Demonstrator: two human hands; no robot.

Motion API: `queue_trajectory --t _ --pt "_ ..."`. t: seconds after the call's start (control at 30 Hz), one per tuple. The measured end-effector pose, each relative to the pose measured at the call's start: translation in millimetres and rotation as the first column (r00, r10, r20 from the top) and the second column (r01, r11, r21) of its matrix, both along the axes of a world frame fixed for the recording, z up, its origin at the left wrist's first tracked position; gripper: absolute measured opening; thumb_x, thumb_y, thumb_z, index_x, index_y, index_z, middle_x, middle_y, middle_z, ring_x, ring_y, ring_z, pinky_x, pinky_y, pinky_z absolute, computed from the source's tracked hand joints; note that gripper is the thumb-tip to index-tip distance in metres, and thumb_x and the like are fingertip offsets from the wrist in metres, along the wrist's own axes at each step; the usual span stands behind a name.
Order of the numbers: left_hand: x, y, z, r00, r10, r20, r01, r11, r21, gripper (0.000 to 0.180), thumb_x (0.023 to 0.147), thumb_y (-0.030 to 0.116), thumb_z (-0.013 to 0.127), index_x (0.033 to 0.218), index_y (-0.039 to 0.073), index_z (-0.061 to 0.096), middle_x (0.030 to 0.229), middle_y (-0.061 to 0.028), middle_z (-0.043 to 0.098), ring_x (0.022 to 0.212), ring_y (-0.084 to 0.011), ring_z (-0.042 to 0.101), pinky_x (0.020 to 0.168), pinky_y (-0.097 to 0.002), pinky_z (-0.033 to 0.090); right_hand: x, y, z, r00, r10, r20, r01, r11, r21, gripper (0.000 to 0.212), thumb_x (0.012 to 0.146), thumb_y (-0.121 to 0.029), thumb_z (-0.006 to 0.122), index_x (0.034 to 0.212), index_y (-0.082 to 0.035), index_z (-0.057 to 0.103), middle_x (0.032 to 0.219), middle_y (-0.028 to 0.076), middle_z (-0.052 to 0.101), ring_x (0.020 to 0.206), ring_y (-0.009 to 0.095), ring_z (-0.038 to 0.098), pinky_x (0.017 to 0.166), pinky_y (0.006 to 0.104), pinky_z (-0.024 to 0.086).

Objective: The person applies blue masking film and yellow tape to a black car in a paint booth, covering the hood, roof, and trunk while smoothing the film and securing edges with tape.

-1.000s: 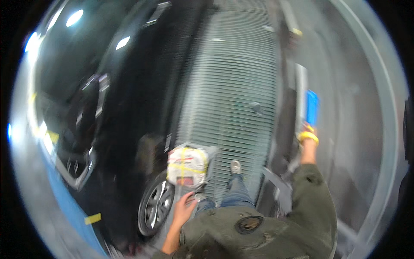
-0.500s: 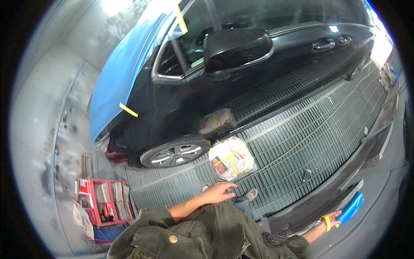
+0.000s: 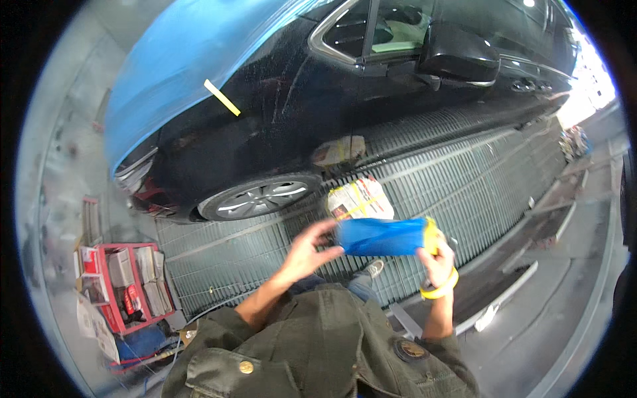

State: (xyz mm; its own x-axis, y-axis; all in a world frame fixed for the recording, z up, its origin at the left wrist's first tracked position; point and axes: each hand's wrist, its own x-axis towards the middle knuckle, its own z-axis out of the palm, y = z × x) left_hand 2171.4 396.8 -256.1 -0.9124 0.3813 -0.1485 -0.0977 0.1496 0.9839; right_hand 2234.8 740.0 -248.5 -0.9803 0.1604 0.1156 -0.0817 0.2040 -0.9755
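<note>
A roll of blue masking film [image 3: 381,237] with a yellow tape end [image 3: 431,233] lies crosswise in front of me. My right hand [image 3: 438,261], wearing a yellow wristband, is closed around its right end. My left hand [image 3: 310,251] is at the roll's left end, thumb and fingers apart; whether the fingertips touch it I cannot tell. Beyond the roll stands a black car [image 3: 265,146]. Blue sheeting [image 3: 172,73] covers its front, and a strip of yellow tape [image 3: 221,97] sticks to its fender.
A paper-covered bundle with yellow tape [image 3: 360,198] rests on the grated floor [image 3: 478,172] beside the front wheel [image 3: 262,197]. At the left is a red cart [image 3: 106,285] holding papers and sheets. A long low ledge [image 3: 497,298] runs along the right.
My right hand has brought the blue roll from the far right to in front of me. My left hand has risen toward its left end. The view has shifted toward the car's front.
</note>
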Motion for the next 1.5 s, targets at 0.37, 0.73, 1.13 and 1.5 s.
queue_trajectory --t 0.37,0.73,1.13,1.5 --pt "-31.7 -120.5 76.3 0.984 -0.176 -0.027 0.178 0.981 0.078 0.090 0.076 0.037 0.092 0.145 -0.005 0.052 0.137 -0.0250 0.062 0.126 -0.0308 0.061 0.108 -0.0387 0.046 -103.2 -197.5 105.9 0.735 0.678 -0.010 -0.672 0.730 0.127 0.043 0.078 -0.019 0.090 0.106 -0.002 0.062 0.134 0.016 0.055 0.112 0.028 0.059 0.098 0.0406 0.046" --pt "-33.8 -145.1 67.9 0.959 0.281 -0.032 -0.264 0.930 0.254 0.054 0.097 0.031 0.076 0.137 -0.001 0.059 0.121 -0.0092 0.067 0.106 -0.0130 0.063 0.091 -0.0290 0.053 -175.5 -281.8 120.5 0.600 0.792 -0.112 -0.716 0.594 0.368 0.027 0.080 -0.024 0.083 0.097 -0.004 0.074 0.100 0.013 0.068 0.090 0.027 0.065 0.079 0.0364 0.053" --pt "-110.0 -328.7 78.6 0.797 0.594 -0.109 -0.446 0.701 0.557 0.032 0.095 0.010 0.076 0.124 0.000 0.069 0.117 -0.0086 0.068 0.107 -0.0141 0.067 0.093 -0.0280 0.056 -286.6 -505.7 159.5 0.340 0.938 0.059 -0.889 0.301 0.344 0.035 0.083 -0.022 0.083 0.077 0.001 0.057 0.100 0.016 0.064 0.085 0.021 0.062 0.073 0.0332 0.050" --pt "-149.8 -545.2 81.9 0.619 0.763 0.184 -0.608 0.318 0.727 0.020 0.102 0.012 0.067 0.113 -0.004 0.073 0.102 -0.0053 0.074 0.093 -0.0064 0.065 0.081 -0.0234 0.053 -358.4 -779.9 185.7 0.002 0.989 0.145 -0.900 -0.061 0.431 0.032 0.082 -0.021 0.085 0.077 0.003 0.064 0.081 0.014 0.057 0.067 0.024 0.056 0.060 0.0370 0.043"
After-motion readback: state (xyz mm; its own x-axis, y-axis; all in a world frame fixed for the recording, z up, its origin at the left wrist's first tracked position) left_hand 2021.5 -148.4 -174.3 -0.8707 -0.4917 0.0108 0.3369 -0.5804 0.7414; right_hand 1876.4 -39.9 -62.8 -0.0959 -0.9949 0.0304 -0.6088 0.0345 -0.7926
